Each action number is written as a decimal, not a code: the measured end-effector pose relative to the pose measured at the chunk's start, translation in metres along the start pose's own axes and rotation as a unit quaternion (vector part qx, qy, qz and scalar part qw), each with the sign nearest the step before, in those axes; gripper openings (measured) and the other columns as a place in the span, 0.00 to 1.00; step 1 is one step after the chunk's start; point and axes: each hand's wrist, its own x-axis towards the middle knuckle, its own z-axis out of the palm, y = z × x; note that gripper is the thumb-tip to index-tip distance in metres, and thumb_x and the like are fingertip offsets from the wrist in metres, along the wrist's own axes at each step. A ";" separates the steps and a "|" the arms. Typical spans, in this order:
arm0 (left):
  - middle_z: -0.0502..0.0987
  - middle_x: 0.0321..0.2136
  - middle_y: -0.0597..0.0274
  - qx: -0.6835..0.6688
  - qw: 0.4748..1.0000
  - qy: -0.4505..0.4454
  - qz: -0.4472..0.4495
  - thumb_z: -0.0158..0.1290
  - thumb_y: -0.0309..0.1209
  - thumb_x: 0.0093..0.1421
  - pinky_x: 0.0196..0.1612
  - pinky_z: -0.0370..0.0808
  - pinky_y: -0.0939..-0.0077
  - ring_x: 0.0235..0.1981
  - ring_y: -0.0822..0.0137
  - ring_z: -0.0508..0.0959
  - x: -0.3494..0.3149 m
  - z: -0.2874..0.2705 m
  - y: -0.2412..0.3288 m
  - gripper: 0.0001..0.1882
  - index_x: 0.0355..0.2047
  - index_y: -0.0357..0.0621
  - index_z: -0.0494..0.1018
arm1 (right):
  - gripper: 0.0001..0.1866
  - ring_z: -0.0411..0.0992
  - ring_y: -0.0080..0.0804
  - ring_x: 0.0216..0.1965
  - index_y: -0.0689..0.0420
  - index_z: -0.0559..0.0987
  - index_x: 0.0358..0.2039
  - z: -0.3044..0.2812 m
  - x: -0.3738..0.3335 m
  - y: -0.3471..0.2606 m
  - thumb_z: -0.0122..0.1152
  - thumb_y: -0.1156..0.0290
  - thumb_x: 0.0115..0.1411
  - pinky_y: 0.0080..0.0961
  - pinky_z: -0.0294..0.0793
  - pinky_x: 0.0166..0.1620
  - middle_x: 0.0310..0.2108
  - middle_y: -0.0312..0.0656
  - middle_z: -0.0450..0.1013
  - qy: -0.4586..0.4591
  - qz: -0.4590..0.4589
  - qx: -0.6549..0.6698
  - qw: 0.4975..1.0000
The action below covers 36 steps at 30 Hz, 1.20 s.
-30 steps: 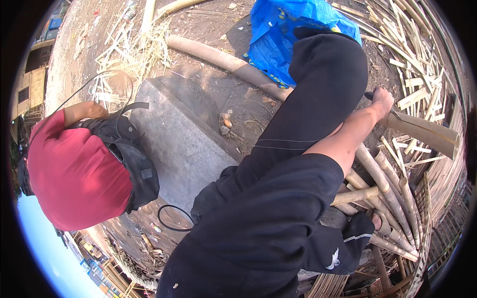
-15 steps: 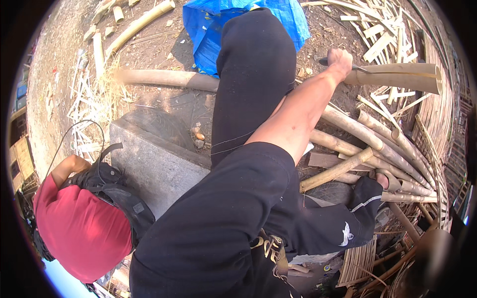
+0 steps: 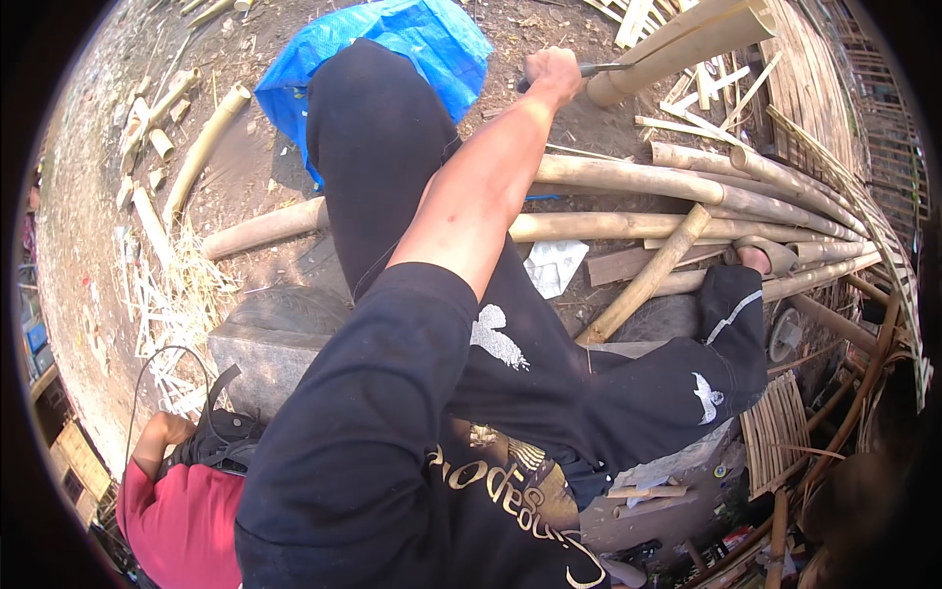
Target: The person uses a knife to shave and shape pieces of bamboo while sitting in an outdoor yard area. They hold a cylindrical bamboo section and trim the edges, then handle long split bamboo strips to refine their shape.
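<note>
Reaching out to the upper right, my left hand (image 3: 554, 77) is closed round the handle of a long-bladed knife (image 3: 601, 70). Its blade crosses onto a thick pale bamboo tube (image 3: 687, 57), which has a lengthwise slit. The tube slants away to the right, and only its near end lies close to my fist. My forearm passes over my raised knee in black trousers. A crumpled blue plastic sheet (image 3: 432, 39) lies beyond that knee. My right hand does not show; the lower right rim holds a dark blur that I cannot make out.
Several long bamboo poles (image 3: 677, 187) fan out on the right, near my sandalled foot (image 3: 765, 257). Split strips (image 3: 702, 88) litter the ground beyond them. A stone block (image 3: 265, 353) stands at left, beside a person in a red shirt (image 3: 191, 520). Cut bamboo pieces (image 3: 211, 142) lie upper left.
My view has shifted, so things on the ground sit elsewhere in the picture. The bamboo tube now slants upward to the right. My left hand keeps its grip on the knife.
</note>
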 end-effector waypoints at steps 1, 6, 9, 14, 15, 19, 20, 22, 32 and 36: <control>0.86 0.37 0.52 0.001 1.000 0.001 0.007 0.57 0.33 0.52 0.39 0.82 0.63 0.40 0.55 0.87 -0.001 0.001 -0.001 0.12 0.35 0.45 0.86 | 0.40 0.75 0.52 0.49 0.60 0.62 0.64 0.011 -0.018 0.024 0.68 0.56 0.57 0.43 0.73 0.53 0.51 0.57 0.71 -0.024 0.033 -0.011 0.999; 0.86 0.39 0.54 0.011 0.999 -0.036 -0.023 0.58 0.34 0.58 0.44 0.81 0.64 0.44 0.56 0.86 -0.004 -0.005 0.001 0.11 0.37 0.47 0.86 | 0.37 0.76 0.52 0.47 0.60 0.64 0.62 0.052 -0.085 0.092 0.67 0.57 0.57 0.43 0.74 0.52 0.49 0.56 0.73 -0.107 0.142 -0.027 0.984; 0.86 0.39 0.53 0.019 0.999 -0.030 -0.020 0.58 0.35 0.57 0.43 0.82 0.63 0.43 0.55 0.86 -0.001 -0.004 0.004 0.12 0.37 0.46 0.86 | 0.36 0.77 0.51 0.46 0.60 0.66 0.62 0.068 -0.105 0.109 0.67 0.58 0.57 0.43 0.74 0.51 0.47 0.56 0.74 -0.136 0.166 -0.027 0.976; 0.86 0.38 0.52 0.028 0.999 -0.019 -0.018 0.59 0.36 0.54 0.43 0.82 0.64 0.42 0.55 0.86 0.000 -0.012 0.001 0.13 0.37 0.45 0.86 | 0.34 0.78 0.51 0.44 0.60 0.68 0.60 0.080 -0.124 0.115 0.67 0.59 0.57 0.44 0.75 0.49 0.45 0.56 0.76 -0.170 0.173 -0.027 0.970; 0.86 0.38 0.52 0.030 0.999 -0.023 -0.019 0.59 0.36 0.54 0.43 0.82 0.64 0.42 0.55 0.86 0.000 -0.010 0.000 0.13 0.37 0.45 0.85 | 0.33 0.78 0.51 0.44 0.60 0.69 0.60 0.083 -0.128 0.117 0.67 0.60 0.57 0.44 0.76 0.49 0.45 0.56 0.76 -0.178 0.175 -0.031 0.968; 0.86 0.38 0.51 0.031 0.999 -0.026 -0.011 0.57 0.36 0.55 0.43 0.81 0.62 0.42 0.53 0.86 -0.004 -0.013 0.005 0.14 0.38 0.42 0.85 | 0.32 0.79 0.51 0.42 0.61 0.71 0.59 0.095 -0.145 0.127 0.67 0.61 0.57 0.44 0.76 0.48 0.43 0.56 0.77 -0.200 0.184 -0.030 0.962; 0.85 0.37 0.49 0.025 0.999 -0.023 -0.006 0.57 0.36 0.55 0.43 0.81 0.60 0.41 0.51 0.86 -0.004 -0.015 0.004 0.15 0.38 0.41 0.84 | 0.31 0.80 0.51 0.42 0.61 0.71 0.59 0.099 -0.148 0.129 0.67 0.61 0.57 0.44 0.77 0.47 0.42 0.56 0.78 -0.205 0.184 -0.031 0.961; 0.85 0.37 0.47 0.022 0.999 -0.024 -0.003 0.57 0.36 0.55 0.43 0.80 0.59 0.41 0.50 0.86 -0.005 -0.017 -0.001 0.16 0.39 0.39 0.84 | 0.30 0.80 0.50 0.41 0.61 0.72 0.58 0.106 -0.155 0.135 0.67 0.61 0.57 0.44 0.77 0.47 0.42 0.56 0.78 -0.226 0.185 -0.038 0.956; 0.85 0.32 0.44 0.065 0.998 0.026 -0.003 0.58 0.39 0.57 0.40 0.81 0.57 0.39 0.46 0.86 -0.005 -0.015 0.000 0.15 0.34 0.39 0.85 | 0.20 0.80 0.49 0.32 0.61 0.77 0.54 -0.019 -0.136 0.023 0.61 0.71 0.61 0.41 0.77 0.39 0.31 0.55 0.80 0.167 0.137 -0.110 0.970; 0.84 0.33 0.41 0.096 0.995 0.035 0.006 0.57 0.37 0.56 0.42 0.81 0.52 0.40 0.42 0.85 0.001 -0.013 -0.011 0.15 0.34 0.38 0.84 | 0.10 0.71 0.24 0.29 0.62 0.78 0.47 -0.083 -0.018 -0.118 0.58 0.76 0.66 0.26 0.73 0.35 0.29 0.38 0.75 0.411 -0.114 0.102 0.899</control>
